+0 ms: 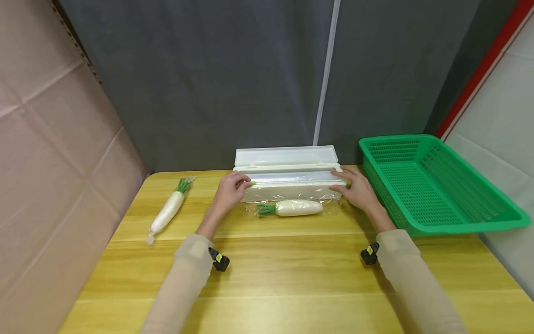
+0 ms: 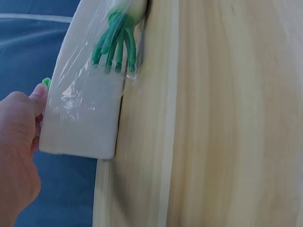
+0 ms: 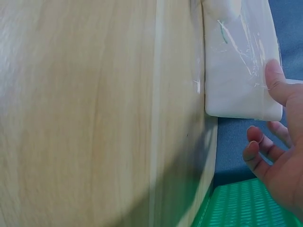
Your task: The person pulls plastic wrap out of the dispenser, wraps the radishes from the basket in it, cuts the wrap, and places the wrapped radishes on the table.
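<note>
A long white cling film dispenser (image 1: 292, 191) lies at the table's back edge with its lid (image 1: 288, 155) raised. My left hand (image 1: 231, 189) pinches a small green slider (image 1: 253, 183) at the dispenser's left end. At the right end, my right hand (image 1: 355, 186) presses the dispenser with its thumb (image 3: 274, 80); the other fingers showing in the right wrist view are loosely bent. Clear film drapes down the dispenser's front and over a white radish (image 1: 298, 208) with cut green stems (image 2: 115, 42). That radish lies crosswise just before the dispenser.
Another radish (image 1: 168, 211), wrapped in film, lies slantwise on the left of the wooden table (image 1: 267, 278). A green perforated basket (image 1: 442, 195) stands on the right, close to my right hand. Behind the table hangs a dark grey curtain (image 1: 208, 83).
</note>
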The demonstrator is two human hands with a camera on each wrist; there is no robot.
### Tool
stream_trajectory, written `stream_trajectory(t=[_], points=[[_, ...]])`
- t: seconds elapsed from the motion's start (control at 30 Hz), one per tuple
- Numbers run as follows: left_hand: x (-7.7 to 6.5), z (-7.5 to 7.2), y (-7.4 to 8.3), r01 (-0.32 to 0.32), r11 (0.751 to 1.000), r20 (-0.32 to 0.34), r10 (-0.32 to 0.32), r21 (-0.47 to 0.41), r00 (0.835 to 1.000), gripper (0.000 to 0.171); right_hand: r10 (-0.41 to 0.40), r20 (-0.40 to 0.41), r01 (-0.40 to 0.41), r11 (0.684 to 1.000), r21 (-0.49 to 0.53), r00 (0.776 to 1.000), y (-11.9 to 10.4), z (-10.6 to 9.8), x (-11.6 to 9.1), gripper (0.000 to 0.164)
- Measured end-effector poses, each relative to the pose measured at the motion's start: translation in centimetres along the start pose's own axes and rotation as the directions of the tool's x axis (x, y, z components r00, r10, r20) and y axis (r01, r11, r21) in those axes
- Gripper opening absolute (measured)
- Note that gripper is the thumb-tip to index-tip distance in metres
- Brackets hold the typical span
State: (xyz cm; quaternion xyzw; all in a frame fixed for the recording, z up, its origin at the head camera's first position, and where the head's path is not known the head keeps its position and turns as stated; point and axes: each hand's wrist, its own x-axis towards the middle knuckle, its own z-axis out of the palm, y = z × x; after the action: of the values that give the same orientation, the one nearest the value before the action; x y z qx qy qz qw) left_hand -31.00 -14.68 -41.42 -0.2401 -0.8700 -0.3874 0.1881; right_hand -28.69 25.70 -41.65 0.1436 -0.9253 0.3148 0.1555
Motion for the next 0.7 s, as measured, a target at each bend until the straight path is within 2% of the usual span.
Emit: stream_trajectory(t=[0.1,0.23,0.47,0.7], points=[[-0.3,-0.4,-0.8,0.035,0.999,-0.052,-0.035,-0.011,0.998,0.006,0.020,0.004,-0.020,1.000,-0.005,1.000,-0.2,-0.2,-0.1,0.053],[-0.6,-0.8,-1.5,0.044,0.999,-0.089,-0.045,-0.017,0.995,0.007,0.055,0.012,-0.055,0.998,-0.011,0.998,-0.4,-0.6,-0.3,0.054],[-1.1,-1.3,-1.7,0.061,0.998,-0.075,-0.063,-0.022,0.995,0.004,0.069,0.051,-0.069,0.998,-0.010,0.996,-0.2,-0.5,-0.2,0.055],[-1.0,-2.0,-2.1,0.068,0.998,-0.066,-0.068,-0.013,0.995,0.005,0.080,0.051,-0.079,0.997,-0.004,0.996,-0.3,-0.3,-0.1,0.056]])
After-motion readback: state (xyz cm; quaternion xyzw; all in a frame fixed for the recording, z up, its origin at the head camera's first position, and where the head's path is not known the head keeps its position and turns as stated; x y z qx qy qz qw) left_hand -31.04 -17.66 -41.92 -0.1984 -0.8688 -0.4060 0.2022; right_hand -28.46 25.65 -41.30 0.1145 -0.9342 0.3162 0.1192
